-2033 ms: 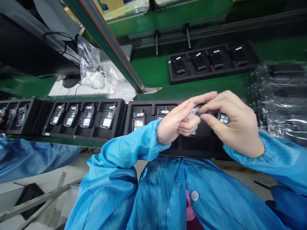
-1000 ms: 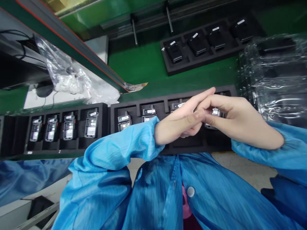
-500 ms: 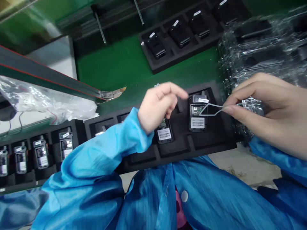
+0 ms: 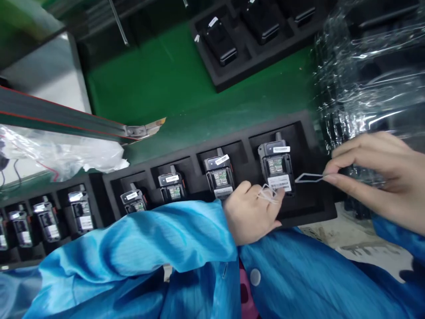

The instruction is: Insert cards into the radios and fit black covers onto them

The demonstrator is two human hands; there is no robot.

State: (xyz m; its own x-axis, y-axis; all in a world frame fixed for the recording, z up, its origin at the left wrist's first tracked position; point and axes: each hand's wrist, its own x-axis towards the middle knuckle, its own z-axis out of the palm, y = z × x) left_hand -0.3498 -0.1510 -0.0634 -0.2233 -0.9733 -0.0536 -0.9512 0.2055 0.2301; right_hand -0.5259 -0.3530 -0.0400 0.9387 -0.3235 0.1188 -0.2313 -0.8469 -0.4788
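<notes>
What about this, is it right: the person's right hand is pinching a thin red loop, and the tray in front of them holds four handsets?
Not quite: the loop isn't red. The head view shows it's whitish. The right hand does pinch it, and the tray does hold four handsets.

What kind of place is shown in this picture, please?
Probably an electronics assembly or packing workshop. Open-backed handheld devices with circuitry showing sit in a black foam tray, a second foam tray lies on the green worktop, and the person wears a blue work smock.
</notes>
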